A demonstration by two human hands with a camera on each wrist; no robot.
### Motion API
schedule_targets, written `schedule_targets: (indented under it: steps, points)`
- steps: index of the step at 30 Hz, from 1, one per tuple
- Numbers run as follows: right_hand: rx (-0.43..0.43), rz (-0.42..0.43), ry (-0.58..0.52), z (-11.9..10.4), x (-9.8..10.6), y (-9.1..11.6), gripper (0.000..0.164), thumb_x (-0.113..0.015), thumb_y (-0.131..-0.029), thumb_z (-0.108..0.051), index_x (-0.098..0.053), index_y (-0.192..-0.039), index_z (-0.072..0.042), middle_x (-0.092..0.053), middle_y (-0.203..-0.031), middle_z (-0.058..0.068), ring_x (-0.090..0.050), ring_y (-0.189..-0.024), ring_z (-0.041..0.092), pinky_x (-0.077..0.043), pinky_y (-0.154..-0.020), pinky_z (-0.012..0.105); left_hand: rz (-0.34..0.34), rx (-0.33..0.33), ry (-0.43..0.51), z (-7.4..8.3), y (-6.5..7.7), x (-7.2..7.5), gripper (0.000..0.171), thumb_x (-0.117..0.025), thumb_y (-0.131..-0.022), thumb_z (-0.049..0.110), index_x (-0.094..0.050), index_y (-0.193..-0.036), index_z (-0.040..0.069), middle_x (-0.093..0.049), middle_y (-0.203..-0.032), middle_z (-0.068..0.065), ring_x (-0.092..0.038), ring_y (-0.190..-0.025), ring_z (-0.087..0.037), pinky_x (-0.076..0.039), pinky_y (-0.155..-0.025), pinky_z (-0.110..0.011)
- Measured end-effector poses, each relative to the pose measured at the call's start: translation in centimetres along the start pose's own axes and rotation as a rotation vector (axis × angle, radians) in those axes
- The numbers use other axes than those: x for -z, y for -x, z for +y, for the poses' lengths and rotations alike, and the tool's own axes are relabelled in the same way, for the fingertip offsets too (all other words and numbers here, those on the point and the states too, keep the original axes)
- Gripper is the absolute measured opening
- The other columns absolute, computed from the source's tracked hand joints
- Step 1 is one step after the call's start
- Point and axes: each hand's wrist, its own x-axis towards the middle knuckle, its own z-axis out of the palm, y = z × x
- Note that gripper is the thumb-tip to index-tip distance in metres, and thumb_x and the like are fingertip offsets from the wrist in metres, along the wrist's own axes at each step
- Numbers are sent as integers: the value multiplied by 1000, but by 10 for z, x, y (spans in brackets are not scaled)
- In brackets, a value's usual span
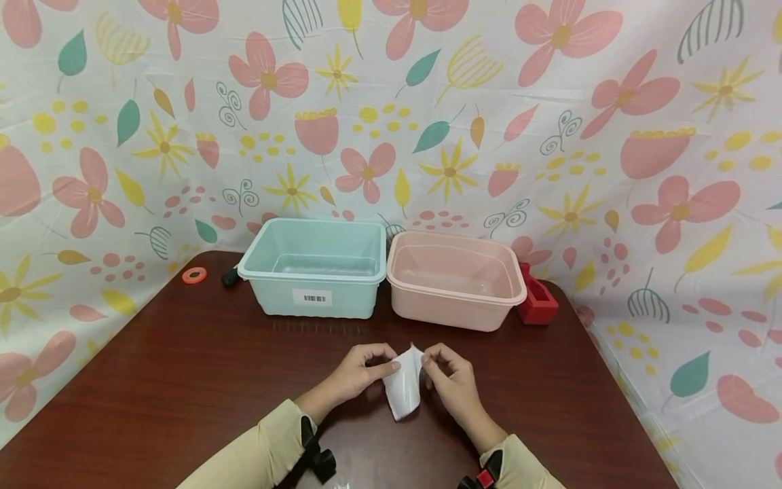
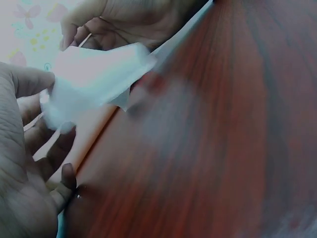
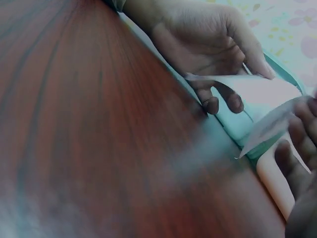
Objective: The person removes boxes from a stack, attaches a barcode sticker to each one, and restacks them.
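Note:
In front of me both hands hold a thin, glossy white sheet (image 1: 403, 388) above the table, its surface bent into a curve. My left hand (image 1: 359, 372) pinches the left edge, thumb on the near face and fingers behind. At the upper right edge, my right hand (image 1: 453, 382) pinches the sheet between thumb and fingertips. From the left wrist the white sheet (image 2: 96, 74) looks folded over between the two hands. In the right wrist view a sheet flap (image 3: 267, 126) hangs down from the right fingers, apart from the part by the left thumb.
A light blue tub (image 1: 318, 293) and a pink tub (image 1: 452, 312) stand side by side at the back of the dark wooden table (image 1: 201, 380). Right of them is a red holder (image 1: 539, 305). An orange ring (image 1: 194, 275) and a dark-handled object (image 1: 230, 277) lie at the left.

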Motion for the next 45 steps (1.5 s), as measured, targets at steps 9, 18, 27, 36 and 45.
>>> schedule_targets:
  steps: [9,18,27,36,45]
  points:
    - [130,-242,5,5,0,4,11,-59,-97,8,-65,-96,-2,-59,-72,22,-54,-53,28,-48,-47,30,-79,34,-40,-3,3,0,17,-64,-99,28,-75,-100,15,-71,-102,5,-63,-92,-10,-53,-73,-27]
    - [45,-68,7,4,0,2,8,-63,-96,4,-65,-90,0,-58,-70,23,-52,-52,35,-46,-45,38,61,-2,-20,-1,1,-1,11,-71,-95,19,-76,-91,10,-72,-93,-2,-61,-87,-11,-51,-72,-26]
    - [15,219,-86,3,11,-6,11,-63,-98,0,-63,-91,8,-59,-74,25,-50,-52,25,-44,-48,30,288,38,-16,-2,0,2,12,-69,-96,20,-72,-88,11,-68,-87,1,-59,-83,-13,-48,-73,-25]
    - [73,369,-140,6,24,-11,19,-62,-99,-2,-59,-93,15,-57,-68,15,-49,-48,18,-43,-43,25,437,71,-64,-2,-3,5,15,-68,-98,25,-71,-85,17,-63,-77,4,-55,-71,-12,-44,-64,-25]
    - [115,449,-189,9,38,-17,21,-63,-99,-3,-58,-97,17,-57,-67,11,-48,-47,17,-40,-42,23,670,174,-165,-3,-5,11,17,-70,-94,28,-72,-79,20,-62,-73,3,-56,-72,-14,-43,-63,-30]
